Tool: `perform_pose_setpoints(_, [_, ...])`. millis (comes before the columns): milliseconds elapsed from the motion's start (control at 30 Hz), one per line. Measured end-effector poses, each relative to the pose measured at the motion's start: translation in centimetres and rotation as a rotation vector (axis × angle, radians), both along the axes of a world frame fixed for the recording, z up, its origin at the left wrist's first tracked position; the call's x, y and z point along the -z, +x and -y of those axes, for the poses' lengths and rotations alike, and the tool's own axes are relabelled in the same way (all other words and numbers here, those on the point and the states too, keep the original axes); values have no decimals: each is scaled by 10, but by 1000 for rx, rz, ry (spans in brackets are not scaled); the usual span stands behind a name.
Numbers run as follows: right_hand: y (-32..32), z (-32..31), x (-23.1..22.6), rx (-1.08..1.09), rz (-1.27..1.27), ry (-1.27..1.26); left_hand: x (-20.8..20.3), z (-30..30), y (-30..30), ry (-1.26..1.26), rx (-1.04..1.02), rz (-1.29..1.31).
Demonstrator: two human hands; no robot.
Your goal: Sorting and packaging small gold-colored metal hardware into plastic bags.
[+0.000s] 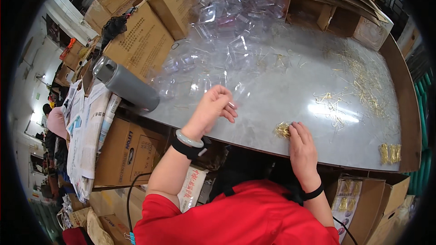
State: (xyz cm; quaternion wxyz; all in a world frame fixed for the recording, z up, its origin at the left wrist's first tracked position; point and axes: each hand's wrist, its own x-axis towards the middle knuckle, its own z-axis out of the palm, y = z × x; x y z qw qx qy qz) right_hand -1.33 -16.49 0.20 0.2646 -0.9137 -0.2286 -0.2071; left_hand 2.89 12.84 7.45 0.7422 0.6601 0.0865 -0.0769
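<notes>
Cardboard boxes (141,41) stood along the left edge of your grey worktop (272,95), which stretched open between clear plastic packets (227,18) and the right-edge wall (409,109). Your left hand (218,105) curled loosely, its contents unclear; your right hand (303,147), fingers together, touched gold wire pieces (282,129) near the front edge.

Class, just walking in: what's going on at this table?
The person's right hand touches a clump of gold wires near the front of the table. The left hand is half-curled over the table; its grip's contents are unclear. Clear plastic lies beyond, and loose wires to the right.
</notes>
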Motion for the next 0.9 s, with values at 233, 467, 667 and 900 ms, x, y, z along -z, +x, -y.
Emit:
perform_pose_setpoints(233, [4,1,3,44,1,4,22,26,-42,-320,47,-118])
perform_pose_setpoints(467, [3,0,4,53,12,3,32,23,-69,-421,-19,-181])
perform_pose_setpoints(667, [2,1,3,12,6,23,59,39,-112,-305,192,-387])
perform_pose_setpoints(900, [-2,6,-4,-125,0,-18,98,68,-108,-296,178,-553])
